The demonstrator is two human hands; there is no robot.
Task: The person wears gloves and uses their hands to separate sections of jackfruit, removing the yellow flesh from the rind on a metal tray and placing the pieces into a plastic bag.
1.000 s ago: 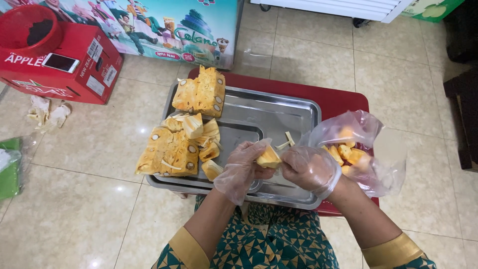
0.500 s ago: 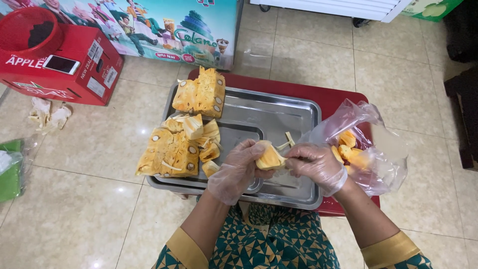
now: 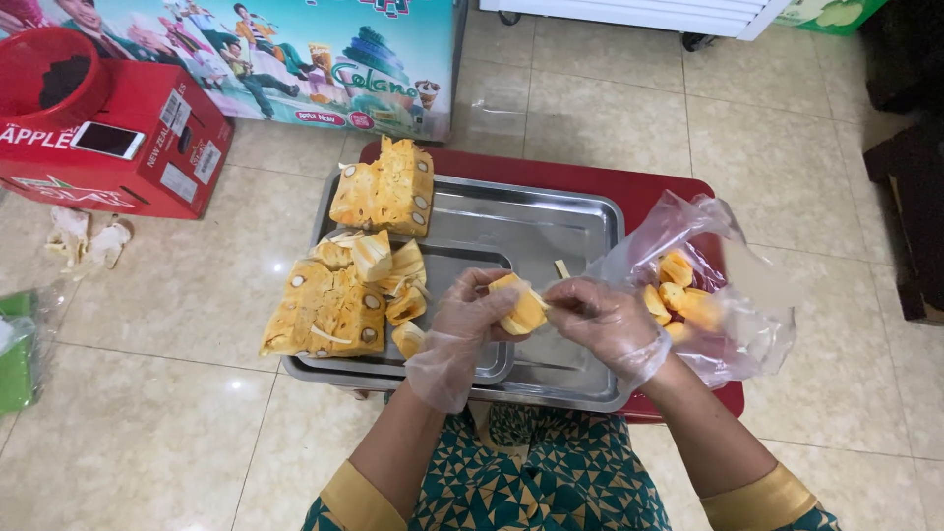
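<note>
Head view: a yellow piece of jackfruit [image 3: 519, 307] sits between two gloved hands, just above the near edge of a shiny metal tray [image 3: 551, 221]. The left hand [image 3: 470, 317] has its grip curled around the piece from below and from the side. The right hand [image 3: 602, 320] pinches the other end with its fingertips, so its grip is narrow. Both hands wear thin see-through gloves.

On the left part of the tray lie big cut chunks of jackfruit [image 3: 329, 307], and another chunk [image 3: 385, 190] rests at the far edge. To the right, touching the tray, a clear plastic bag [image 3: 728, 295] holds more yellow pieces [image 3: 680, 295]. The tray and bag sit on a low red table [image 3: 649, 189] on the tiled floor [image 3: 147, 433]. A red box [image 3: 147, 157] stands far off to the left.
</note>
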